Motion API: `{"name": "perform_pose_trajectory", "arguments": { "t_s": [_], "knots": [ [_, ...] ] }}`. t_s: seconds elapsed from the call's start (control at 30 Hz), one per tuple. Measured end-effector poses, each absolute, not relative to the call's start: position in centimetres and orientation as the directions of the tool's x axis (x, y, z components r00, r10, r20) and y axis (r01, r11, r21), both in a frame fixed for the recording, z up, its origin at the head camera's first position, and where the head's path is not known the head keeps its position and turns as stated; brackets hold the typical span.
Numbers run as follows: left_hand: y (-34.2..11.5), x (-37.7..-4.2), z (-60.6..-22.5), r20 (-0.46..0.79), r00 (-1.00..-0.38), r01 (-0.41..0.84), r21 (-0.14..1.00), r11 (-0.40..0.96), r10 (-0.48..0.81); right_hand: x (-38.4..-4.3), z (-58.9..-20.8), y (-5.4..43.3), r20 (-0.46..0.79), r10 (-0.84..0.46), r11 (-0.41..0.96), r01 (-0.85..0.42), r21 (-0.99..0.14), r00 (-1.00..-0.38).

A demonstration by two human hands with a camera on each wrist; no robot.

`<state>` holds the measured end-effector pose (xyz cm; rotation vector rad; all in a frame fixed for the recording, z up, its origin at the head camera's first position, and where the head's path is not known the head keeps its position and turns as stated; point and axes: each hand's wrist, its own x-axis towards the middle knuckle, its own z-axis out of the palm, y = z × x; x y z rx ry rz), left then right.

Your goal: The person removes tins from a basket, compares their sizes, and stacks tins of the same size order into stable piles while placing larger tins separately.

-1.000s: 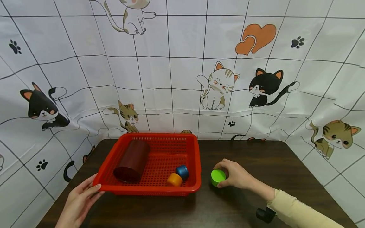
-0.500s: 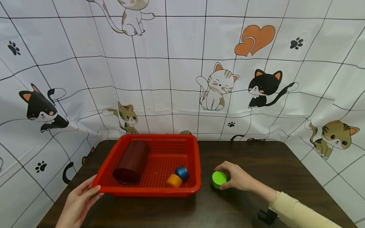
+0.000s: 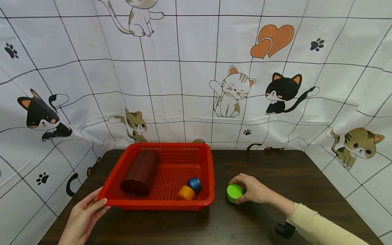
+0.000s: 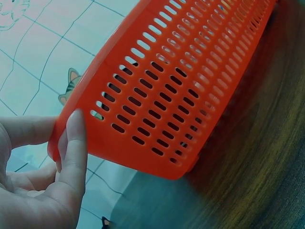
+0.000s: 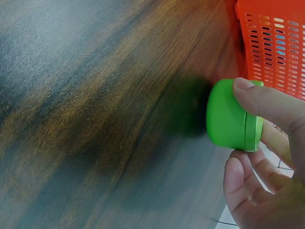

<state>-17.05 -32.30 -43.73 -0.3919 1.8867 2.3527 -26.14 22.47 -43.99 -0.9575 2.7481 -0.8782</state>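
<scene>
My left hand [image 3: 82,216] pinches the near left corner of a red plastic basket [image 3: 159,204], its thumb over the rim. In the left wrist view the basket's slotted side wall [image 4: 152,102] rises from the table. To the right of the basket, my right hand [image 3: 252,190] holds a small round green container [image 3: 234,193] between thumb and fingers. A seam runs round this green container [image 5: 228,114] near one end in the right wrist view. Inside the basket lie a dark brown cylinder [image 3: 141,173], a small blue container [image 3: 194,184] and a small orange one [image 3: 185,193].
A dark wood-grain table [image 3: 275,170] carries everything. Behind it and at both sides hangs a white sheet [image 3: 196,78] with grid lines and printed cats. A small black object [image 3: 284,230] shows under the right sleeve [image 3: 315,223].
Both hands keep their hold on the basket corner and the green container. The whole head view shifts slightly; the green container stays nearly in place.
</scene>
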Motion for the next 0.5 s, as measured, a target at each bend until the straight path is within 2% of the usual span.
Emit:
{"name": "perform_pose_trajectory", "arguments": {
  "t_s": [0.5],
  "knots": [
    [-32.44,-16.83,-44.04,-0.199,-0.977,-0.176,0.954,-0.245,-0.073,-26.4,-44.25,22.84,0.079,-0.596,0.634,-0.529,-0.564,-0.799]
  ]
}}
